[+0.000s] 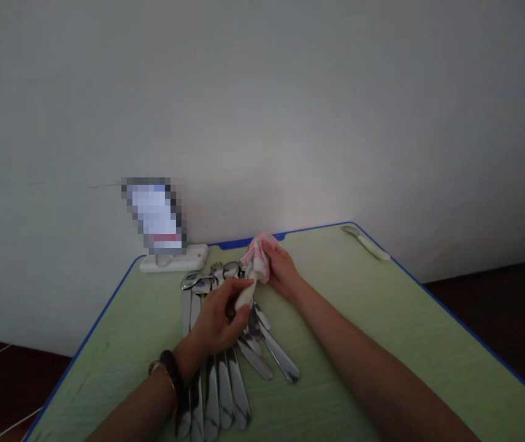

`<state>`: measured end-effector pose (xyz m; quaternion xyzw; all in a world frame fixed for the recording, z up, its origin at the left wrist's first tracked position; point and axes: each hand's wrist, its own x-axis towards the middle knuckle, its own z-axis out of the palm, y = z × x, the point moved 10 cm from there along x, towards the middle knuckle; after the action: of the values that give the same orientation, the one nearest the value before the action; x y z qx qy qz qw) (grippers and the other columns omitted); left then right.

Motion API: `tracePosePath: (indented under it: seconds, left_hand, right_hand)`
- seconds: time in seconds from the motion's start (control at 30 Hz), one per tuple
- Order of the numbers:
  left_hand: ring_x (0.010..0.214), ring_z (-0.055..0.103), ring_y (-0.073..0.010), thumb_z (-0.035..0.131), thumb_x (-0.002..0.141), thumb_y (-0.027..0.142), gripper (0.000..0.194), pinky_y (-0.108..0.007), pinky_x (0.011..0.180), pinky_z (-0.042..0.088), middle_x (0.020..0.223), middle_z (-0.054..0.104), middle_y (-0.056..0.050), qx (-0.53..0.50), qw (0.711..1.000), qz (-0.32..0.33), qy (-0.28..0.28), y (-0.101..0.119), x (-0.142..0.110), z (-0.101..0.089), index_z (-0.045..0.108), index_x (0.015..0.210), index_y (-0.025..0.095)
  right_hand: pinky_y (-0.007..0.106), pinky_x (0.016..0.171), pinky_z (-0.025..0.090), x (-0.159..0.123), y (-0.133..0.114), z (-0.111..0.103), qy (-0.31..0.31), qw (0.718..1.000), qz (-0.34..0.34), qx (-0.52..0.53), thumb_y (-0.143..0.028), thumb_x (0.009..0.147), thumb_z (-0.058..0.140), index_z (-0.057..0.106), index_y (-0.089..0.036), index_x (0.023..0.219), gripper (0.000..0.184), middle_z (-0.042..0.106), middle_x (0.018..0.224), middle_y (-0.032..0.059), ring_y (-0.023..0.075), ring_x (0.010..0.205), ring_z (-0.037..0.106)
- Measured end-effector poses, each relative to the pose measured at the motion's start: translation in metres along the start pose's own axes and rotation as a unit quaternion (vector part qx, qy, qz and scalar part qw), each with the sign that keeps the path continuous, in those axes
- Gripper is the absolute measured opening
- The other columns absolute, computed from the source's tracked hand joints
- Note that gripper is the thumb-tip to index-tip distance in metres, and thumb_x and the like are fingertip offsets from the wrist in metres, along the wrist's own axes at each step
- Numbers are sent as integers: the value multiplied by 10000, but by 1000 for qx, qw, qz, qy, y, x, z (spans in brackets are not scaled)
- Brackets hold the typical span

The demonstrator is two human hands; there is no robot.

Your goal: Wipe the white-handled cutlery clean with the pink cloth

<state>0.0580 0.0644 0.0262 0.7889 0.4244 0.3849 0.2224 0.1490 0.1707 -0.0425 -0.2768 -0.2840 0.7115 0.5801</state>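
My left hand (221,313) is closed around the cream handle of a utensil (245,296). The utensil's head is wrapped in a pink and white cloth (260,258), so its kind is hidden. My right hand (281,269) grips that cloth around the far end of the utensil. Beneath and around my left hand lies a pile of metal cutlery (226,393), with several long handles pointing toward me. Spoon bowls (191,280) and a fork's tines (217,267) show at the pile's far end.
A cream-handled utensil with a metal head (367,244) lies at the table's far right corner. At the far left, a blurred-out device with a screen (156,215) stands on a white base (175,258). The green table (410,319) has a blue edge and meets a grey wall (290,110).
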Motion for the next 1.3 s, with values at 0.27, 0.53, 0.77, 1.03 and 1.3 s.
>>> tracePosePath:
  seconds: [0.27,0.53,0.77,1.03,1.3]
  left_hand:
    - [787,572,-150,444,849,250,295,-264,689,437,926,597,-54,-42,998,-45,16,-10,-1,5,401,1131,173]
    - [547,481,-116,475,813,233,390,-217,521,353,681,528,39,14,996,-53,-68,-7,1,22,368,1186,201]
    - [546,481,-127,447,836,299,278,-231,546,361,634,528,30,38,994,-36,-101,-3,3,20,520,1083,192]
    - [735,582,-164,507,826,343,270,-283,726,429,792,637,-37,64,989,26,-133,10,2,27,608,1033,202]
    - [703,564,-150,484,842,351,293,-263,695,445,845,628,-27,68,994,-25,-88,-1,5,24,567,1094,226]
  right_hand:
    - [214,559,430,-8,7,16,-80,994,74,-18,-401,708,660,626,-126,786,288,647,669,21,105,588,555]
    - [229,586,446,-18,8,27,-115,987,105,-48,-433,760,600,647,-108,791,330,661,677,49,108,567,570]
    - [241,570,459,-14,7,24,-84,993,87,-17,-496,806,506,633,-142,808,376,662,689,36,120,565,578]
    - [258,520,454,-13,10,22,-73,992,101,-15,-529,829,436,619,-157,887,419,668,695,51,150,577,590]
    - [242,599,458,-25,12,38,-145,980,108,-84,-491,746,584,647,-124,830,382,671,680,48,123,588,587]
